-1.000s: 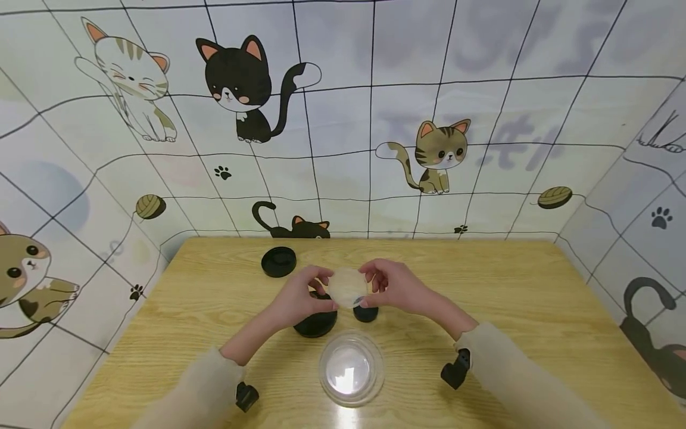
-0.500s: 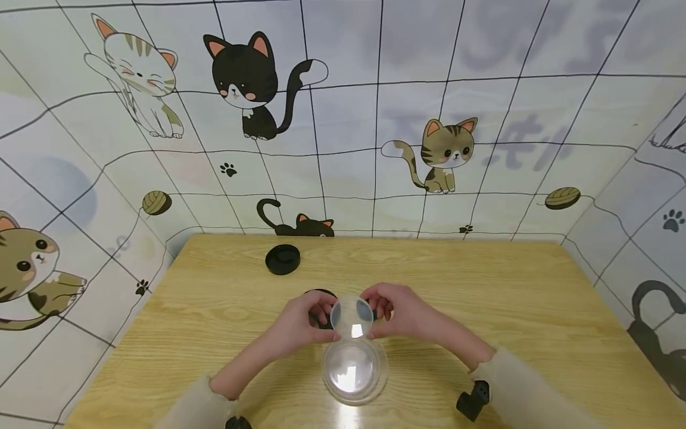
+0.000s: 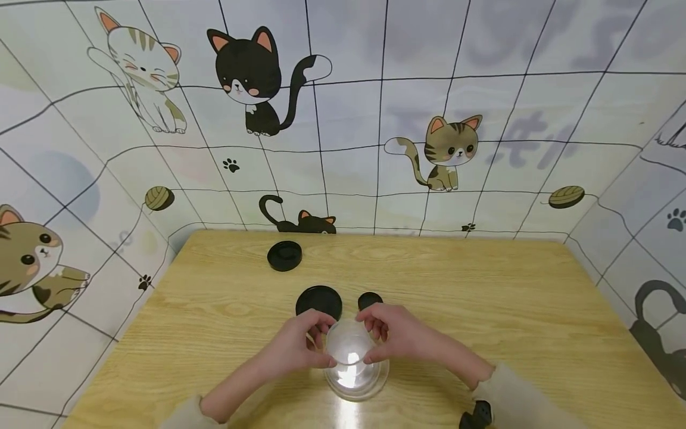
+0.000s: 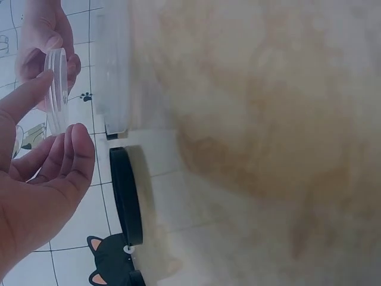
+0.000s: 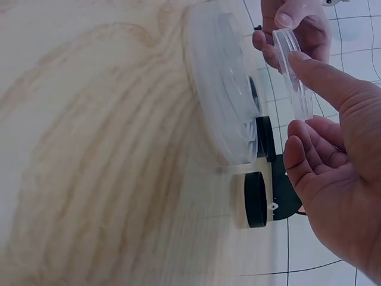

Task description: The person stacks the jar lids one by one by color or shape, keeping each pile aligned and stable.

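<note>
Both hands hold a small clear round shallow piece like a lid or dish [image 3: 349,341] by its edge. The left hand [image 3: 300,344] pinches its left side between thumb and fingers, and the right hand [image 3: 399,335] does the same on the right. In both wrist views the clear piece [image 4: 58,89] is level, with a gap between it and the larger clear round containers [image 5: 217,83] on the table. From the head view it overlaps the far part of those clear containers [image 3: 358,386].
Beyond the hands, a large black round lid [image 3: 319,300] and a smaller black lid [image 3: 370,299] lie on the wooden table [image 3: 482,286]. Another black lid [image 3: 284,256] is near the back edge. A cat-patterned wall covering [image 3: 348,119] surrounds the table.
Both hands have brought the small clear piece toward the person, from over the black lids to over the larger clear containers. The black lids are now less covered.
</note>
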`<state>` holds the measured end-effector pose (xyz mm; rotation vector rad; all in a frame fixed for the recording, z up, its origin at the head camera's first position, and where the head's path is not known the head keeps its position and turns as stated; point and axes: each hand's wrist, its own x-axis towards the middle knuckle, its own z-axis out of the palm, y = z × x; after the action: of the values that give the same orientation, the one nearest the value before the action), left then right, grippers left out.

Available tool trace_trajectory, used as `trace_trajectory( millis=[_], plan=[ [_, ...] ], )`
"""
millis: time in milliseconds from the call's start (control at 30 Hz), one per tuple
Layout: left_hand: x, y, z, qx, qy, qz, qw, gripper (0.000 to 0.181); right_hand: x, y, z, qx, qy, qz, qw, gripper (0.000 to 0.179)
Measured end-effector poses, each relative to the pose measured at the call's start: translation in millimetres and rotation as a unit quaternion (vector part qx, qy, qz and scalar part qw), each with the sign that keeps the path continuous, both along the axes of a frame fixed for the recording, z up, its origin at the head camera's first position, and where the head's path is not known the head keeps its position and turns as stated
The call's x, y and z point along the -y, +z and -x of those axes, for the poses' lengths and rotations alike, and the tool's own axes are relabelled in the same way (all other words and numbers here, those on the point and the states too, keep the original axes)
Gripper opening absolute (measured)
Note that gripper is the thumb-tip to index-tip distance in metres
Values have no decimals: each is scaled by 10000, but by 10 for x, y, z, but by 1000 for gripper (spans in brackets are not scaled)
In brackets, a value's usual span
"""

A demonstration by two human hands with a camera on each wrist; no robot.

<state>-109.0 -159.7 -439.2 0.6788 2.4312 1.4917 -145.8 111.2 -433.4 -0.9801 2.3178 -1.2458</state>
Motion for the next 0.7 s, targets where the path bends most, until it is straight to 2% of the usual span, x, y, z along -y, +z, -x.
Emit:
trace_trajectory(
  millis=[433,700],
  plan=[
    [-44,-87,-124,3,-241,262,9994,59,-8,-105,-119,3,145,-213,9997,58],
    [-64,-136,-156,-98,-249,415,9988,58,-13,-166,-151,-377,202,-238,9988,58]
  ],
)
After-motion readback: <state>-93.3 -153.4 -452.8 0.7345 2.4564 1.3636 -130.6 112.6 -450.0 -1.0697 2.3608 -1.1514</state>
